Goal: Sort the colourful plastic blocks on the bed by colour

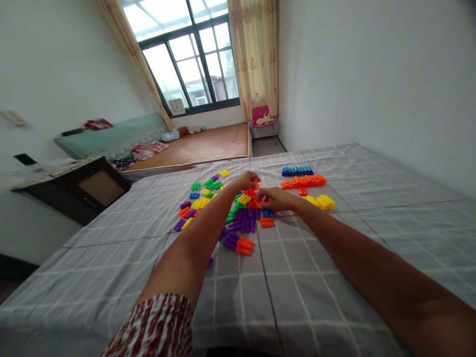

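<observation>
Reaching into the crowded orange pieces (253, 204), the left hand (247, 180) and right hand (278, 199) curl their fingers; whether either pinches anything is unclear. Such crowding seems to call for fingertip care. Purple pieces (245, 221) lie nearer, blue ones (297, 171) farther right, all directly on checked cloth (305, 277), uncontained.

Bed cover (305, 277): woven cloth, matt, lightly creased. Toy pieces (245, 220): smooth plastic with a slight sheen. Sleeping mat (211, 144): smooth surface, faint sheen. Curtain (256, 54): thin patterned cloth. Window panes (186, 74): clear, smooth glass. Wall (372, 74): smooth, matt. Cabinet (85, 191): dark surface, wood-like. Sleeve (156, 327): gathered, textured cloth.
</observation>
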`<act>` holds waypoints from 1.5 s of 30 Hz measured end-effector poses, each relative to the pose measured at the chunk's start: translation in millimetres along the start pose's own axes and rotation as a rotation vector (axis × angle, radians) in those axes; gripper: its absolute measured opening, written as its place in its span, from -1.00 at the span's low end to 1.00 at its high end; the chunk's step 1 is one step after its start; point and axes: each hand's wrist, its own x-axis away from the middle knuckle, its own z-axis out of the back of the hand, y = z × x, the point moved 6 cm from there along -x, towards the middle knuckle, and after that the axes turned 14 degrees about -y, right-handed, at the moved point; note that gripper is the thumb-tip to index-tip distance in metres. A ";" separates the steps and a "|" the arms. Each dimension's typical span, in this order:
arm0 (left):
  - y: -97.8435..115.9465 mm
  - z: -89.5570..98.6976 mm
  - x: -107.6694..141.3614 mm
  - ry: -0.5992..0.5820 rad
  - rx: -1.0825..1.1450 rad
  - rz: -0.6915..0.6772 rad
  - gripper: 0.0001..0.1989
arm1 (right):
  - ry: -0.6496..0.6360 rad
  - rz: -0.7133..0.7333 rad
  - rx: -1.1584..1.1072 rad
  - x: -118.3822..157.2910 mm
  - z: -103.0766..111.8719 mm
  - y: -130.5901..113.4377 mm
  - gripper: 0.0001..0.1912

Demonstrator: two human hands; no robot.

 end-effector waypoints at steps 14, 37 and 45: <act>30.3 -9.3 -2.1 0.146 0.879 -0.036 -0.76 | 0.454 -0.235 -0.283 92.8 105.1 94.8 -0.60; 58.0 -48.5 -68.3 0.058 0.050 0.011 -0.54 | 0.203 -0.348 0.108 98.5 96.8 129.6 -0.62; 65.1 -40.9 -48.9 0.056 -0.025 -0.009 -0.56 | 0.139 -0.349 0.128 87.4 85.1 126.5 -0.63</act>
